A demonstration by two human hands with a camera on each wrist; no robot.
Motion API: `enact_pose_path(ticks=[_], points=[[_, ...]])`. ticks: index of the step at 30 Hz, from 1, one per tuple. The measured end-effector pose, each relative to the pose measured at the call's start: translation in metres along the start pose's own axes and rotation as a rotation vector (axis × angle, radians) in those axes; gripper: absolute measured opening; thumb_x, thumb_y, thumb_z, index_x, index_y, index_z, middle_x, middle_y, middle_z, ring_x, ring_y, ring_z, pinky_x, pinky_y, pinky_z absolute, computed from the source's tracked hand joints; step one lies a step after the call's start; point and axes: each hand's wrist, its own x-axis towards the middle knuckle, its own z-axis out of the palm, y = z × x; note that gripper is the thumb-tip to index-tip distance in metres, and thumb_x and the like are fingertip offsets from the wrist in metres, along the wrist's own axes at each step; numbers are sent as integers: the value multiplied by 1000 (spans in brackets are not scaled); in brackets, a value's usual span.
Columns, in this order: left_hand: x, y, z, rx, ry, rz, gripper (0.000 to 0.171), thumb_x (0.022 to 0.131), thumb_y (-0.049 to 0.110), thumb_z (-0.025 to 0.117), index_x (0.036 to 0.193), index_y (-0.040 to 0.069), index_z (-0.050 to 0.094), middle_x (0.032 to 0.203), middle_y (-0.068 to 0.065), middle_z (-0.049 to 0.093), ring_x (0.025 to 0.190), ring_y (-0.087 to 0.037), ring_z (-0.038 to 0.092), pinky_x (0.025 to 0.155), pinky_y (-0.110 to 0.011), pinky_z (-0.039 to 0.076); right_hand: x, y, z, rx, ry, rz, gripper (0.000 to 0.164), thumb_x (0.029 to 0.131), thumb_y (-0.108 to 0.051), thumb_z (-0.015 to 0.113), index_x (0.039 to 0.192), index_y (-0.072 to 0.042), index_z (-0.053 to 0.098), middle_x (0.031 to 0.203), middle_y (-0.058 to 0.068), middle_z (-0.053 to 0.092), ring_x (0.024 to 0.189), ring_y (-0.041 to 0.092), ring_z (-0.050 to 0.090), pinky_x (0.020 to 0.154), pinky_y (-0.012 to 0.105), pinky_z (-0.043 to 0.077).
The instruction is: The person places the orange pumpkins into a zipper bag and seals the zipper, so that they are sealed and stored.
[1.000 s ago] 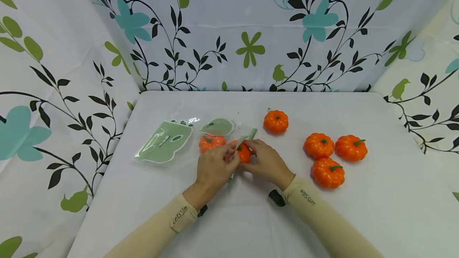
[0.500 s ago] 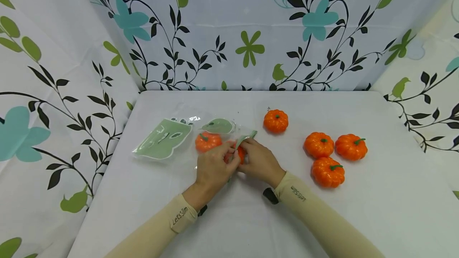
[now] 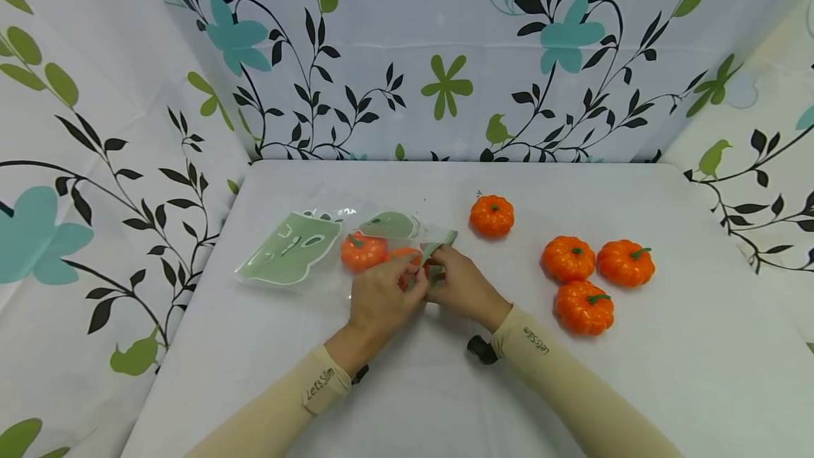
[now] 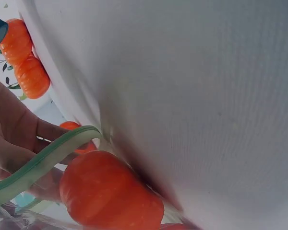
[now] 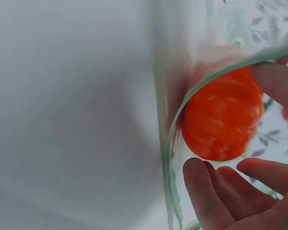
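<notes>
A clear plastic zip bag [image 3: 294,249] with a pale green printed face lies at the left of the table. One orange toy pumpkin [image 3: 364,251] shows through its plastic. A second toy pumpkin [image 5: 223,117] sits just within the bag's mouth, partly covered by my left hand in the head view. My left hand [image 3: 384,295] pinches the green edge [image 4: 43,160] of the opening. Fingers of my right hand [image 3: 464,285] reach into the mouth, extended and loosely spread. In the right wrist view their tips are close below the second pumpkin, with a small gap.
A lone toy pumpkin [image 3: 492,216] stands behind my right hand. Farther right, three more sit in a cluster: a rear one [image 3: 568,258], an outer one [image 3: 625,263] and a front one [image 3: 584,307]. A patterned curtain [image 3: 394,55] rises behind the white table [image 3: 687,373].
The second pumpkin has moved left, deeper into the bag, and the first has shifted left too. My right fingers have come off the second pumpkin. The left hand keeps its pinch.
</notes>
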Motion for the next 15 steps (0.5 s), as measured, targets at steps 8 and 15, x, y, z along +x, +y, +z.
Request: enact_pose_path(ticks=[8,15], points=[[3,2,0,-10,-17,-43,11,77,9,73,86,7,79,67,2,70,48,-5,51,45,-24,43,-13,4,-20,112,54,81,57,88,-22,79,140,-5,59,138,11,61,119,30,64,93,42,54],[0,3,1,-10,-25,-77,12,77,10,73,87,7,80,65,5,68,48,-4,49,45,-25,42,-19,9,-15,179,50,124,40,93,-17,73,131,-4,67,127,7,69,109,23,70,89,37,56]])
